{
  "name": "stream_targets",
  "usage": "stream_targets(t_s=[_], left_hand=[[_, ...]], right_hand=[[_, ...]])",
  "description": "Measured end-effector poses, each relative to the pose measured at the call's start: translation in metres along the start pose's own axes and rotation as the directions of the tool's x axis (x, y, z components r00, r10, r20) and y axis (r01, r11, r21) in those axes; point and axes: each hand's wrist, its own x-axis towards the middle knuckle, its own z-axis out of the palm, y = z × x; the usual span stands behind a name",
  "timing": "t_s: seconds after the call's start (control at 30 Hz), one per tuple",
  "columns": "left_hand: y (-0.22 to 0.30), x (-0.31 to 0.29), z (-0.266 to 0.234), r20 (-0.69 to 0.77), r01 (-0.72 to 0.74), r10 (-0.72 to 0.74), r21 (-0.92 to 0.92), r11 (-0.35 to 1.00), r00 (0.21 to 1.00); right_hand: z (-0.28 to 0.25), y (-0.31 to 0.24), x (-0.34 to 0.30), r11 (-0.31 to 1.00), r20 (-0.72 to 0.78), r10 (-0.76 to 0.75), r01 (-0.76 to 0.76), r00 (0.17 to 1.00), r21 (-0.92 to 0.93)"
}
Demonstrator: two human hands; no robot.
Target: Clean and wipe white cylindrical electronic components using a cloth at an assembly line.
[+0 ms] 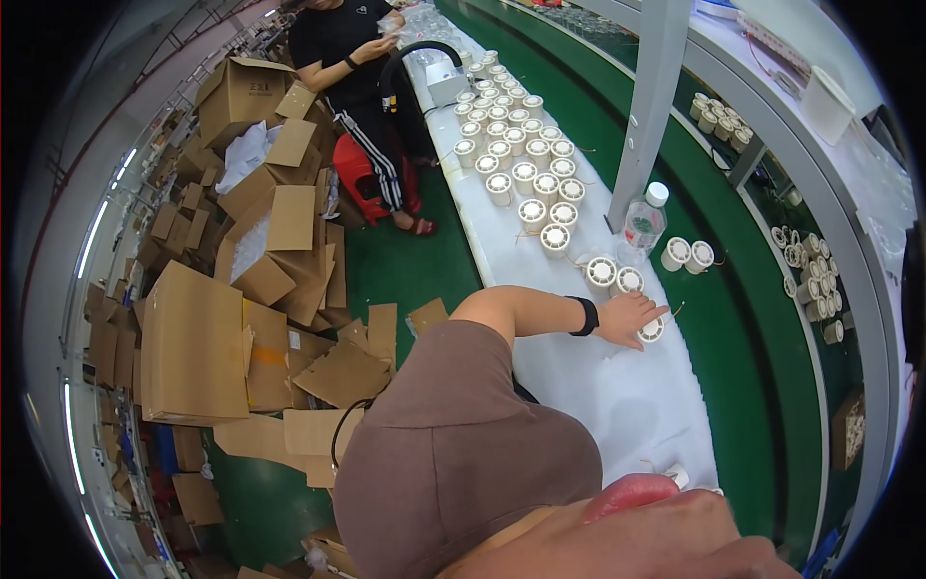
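My left hand (625,319), with a black band on the wrist, reaches across the white-covered table. Its fingers curve around a white cylindrical unit with a slotted round top (652,331), gripping it at the table's right side. Just beyond the hand stand two similar units, a white slotted cylinder (600,272) and another one (629,280) close to my knuckles. My right hand does not show. Low in the view, a small white part (678,475) is partly hidden.
Rows of white cylinders (524,174) fill the table's far half. A clear bottle (644,220) stands by a grey post (648,125). Two cylinders (687,255) sit on the green conveyor (743,357). A co-worker (352,68) is at the far end; cardboard boxes (198,338) crowd the left.
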Motion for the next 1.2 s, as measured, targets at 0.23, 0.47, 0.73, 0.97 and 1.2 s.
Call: stream_targets(t_s=[0.23,0.47,0.73,0.97,1.2], left_hand=[[-0.004,-0.006,0.021,-0.046,-0.18,0.197,0.247,0.952,0.979],[-0.007,-0.023,0.017,-0.102,-0.224,0.248,0.204,0.953,0.963],[-0.014,-0.023,0.009,-0.077,-0.244,0.247,0.045,0.969,0.966],[-0.003,-0.02,-0.004,0.067,-0.325,0.324,0.01,0.946,0.944],[-0.019,-0.026,0.007,-0.049,-0.272,0.272,0.0,0.962,0.961]], right_hand=[[-0.003,-0.006,0.006,0.993,-0.035,0.09,-0.087,0.995,0.076],[-0.005,-0.018,0.009,0.977,-0.064,0.167,-0.156,0.984,0.146],[0.0,-0.032,0.008,0.948,-0.094,0.256,-0.23,0.962,0.222],[0.011,-0.044,0.008,0.911,-0.133,0.331,-0.279,0.934,0.304],[0.028,-0.055,0.008,0.865,-0.152,0.407,-0.327,0.901,0.381]])
